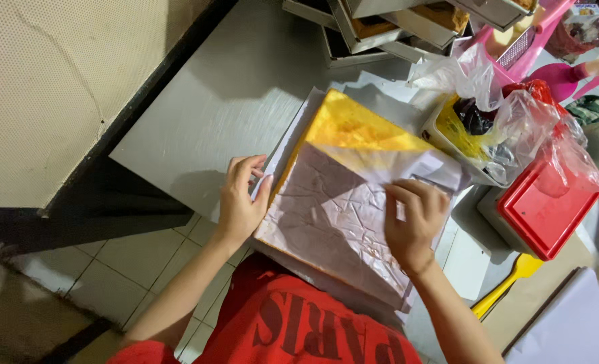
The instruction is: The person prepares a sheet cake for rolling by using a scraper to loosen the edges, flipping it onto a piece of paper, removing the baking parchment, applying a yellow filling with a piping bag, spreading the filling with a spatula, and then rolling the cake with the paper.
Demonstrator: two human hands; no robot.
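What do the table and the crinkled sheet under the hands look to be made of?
The table looks like brushed metal, likely stainless steel: grey, with a dull streaky sheen. The crinkled sheet under the left hand and right hand looks like thin paper, perhaps greased or waxed: pale, creased, faintly glossy.

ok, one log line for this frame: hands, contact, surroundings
left hand: on paper sheet's left edge | right hand: flat on sheet | beneath: yellow slab | right: red-lidded box
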